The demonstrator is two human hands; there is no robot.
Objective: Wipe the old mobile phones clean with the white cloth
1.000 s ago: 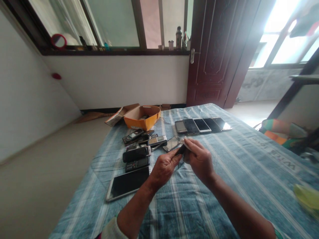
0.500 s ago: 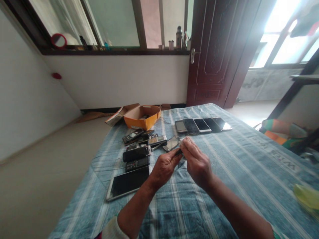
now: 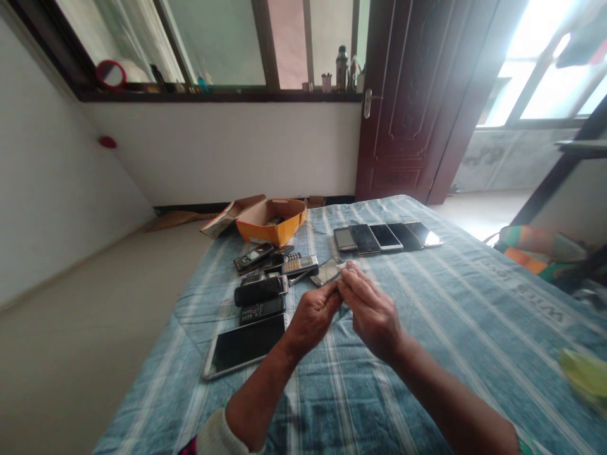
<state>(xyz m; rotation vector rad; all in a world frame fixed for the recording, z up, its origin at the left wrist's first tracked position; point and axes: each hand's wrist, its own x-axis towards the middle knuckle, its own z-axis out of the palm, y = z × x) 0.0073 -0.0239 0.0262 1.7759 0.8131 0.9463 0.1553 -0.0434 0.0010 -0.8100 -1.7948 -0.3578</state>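
My left hand (image 3: 310,320) is closed, thumb on top, on what appears to be a mobile phone, which the fingers hide almost wholly. Pressed over it, my right hand (image 3: 372,306) has its fingers together on a thin white wipe (image 3: 349,265); only a scrap of it shows. Just beyond the fingertips a grey phone (image 3: 327,272) lies on the bed cover. To the left are a silver keypad phone (image 3: 300,265), a black phone (image 3: 260,291), a dark keypad phone (image 3: 262,311) and a large white-edged tablet (image 3: 246,346).
An orange box (image 3: 272,227) with its lid folded back stands at the far edge of the blue striped cover (image 3: 427,354). Several phones (image 3: 386,237) lie in a row behind my right hand. A yellow-green item (image 3: 585,376) lies at the right edge.
My right hand has slid slightly left and closer over my left hand. The dark edge that showed between the hands is now covered.
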